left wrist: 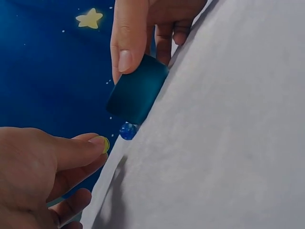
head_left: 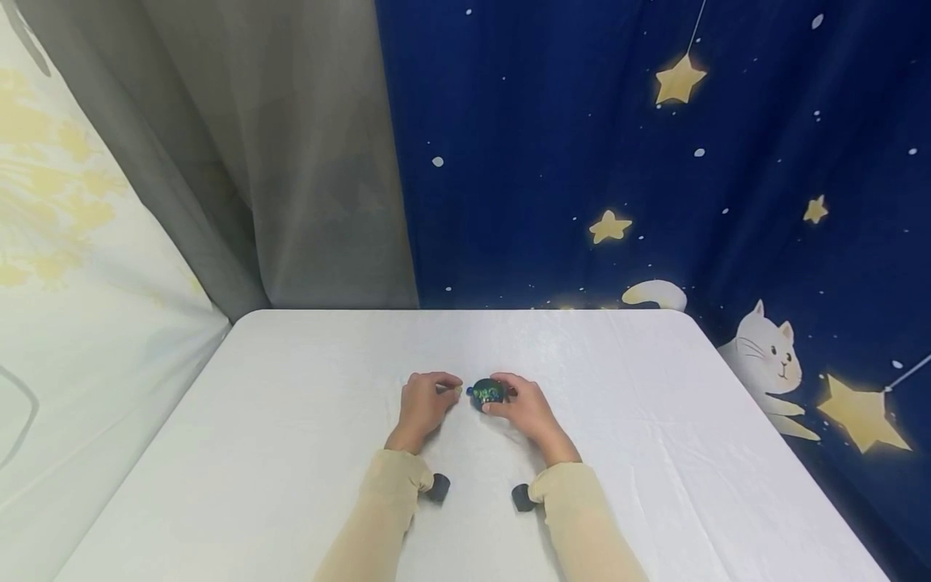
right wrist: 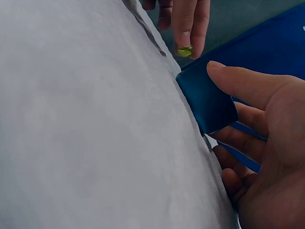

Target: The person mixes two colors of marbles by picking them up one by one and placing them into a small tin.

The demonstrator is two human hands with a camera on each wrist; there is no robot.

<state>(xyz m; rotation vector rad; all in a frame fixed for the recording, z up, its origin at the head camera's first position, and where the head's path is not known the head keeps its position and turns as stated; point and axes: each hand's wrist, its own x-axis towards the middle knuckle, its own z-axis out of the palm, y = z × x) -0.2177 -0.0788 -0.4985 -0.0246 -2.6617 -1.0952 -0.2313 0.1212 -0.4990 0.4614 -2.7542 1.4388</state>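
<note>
My left hand [head_left: 425, 404] pinches a small, shiny yellow-green piece [left wrist: 106, 144] between thumb and fingertips; its exact kind is unclear. Close by on the right, my right hand [head_left: 529, 411] grips a short, round teal container [left wrist: 139, 90] by its side, thumb on the near side and fingers on the far side. From above, the container's top [head_left: 487, 392] looks dark with glossy green patterning. A blue glassy ball [left wrist: 127, 131] lies at the container's left side, between it and the left hand. In the right wrist view the ball is hidden.
Both hands are over a white-covered table [head_left: 291, 404]. A black wrist device shows at the left cuff [head_left: 438, 489] and another at the right cuff [head_left: 522, 497]. Behind the table hang a grey curtain [head_left: 313, 162] and a blue star-patterned one [head_left: 524, 162].
</note>
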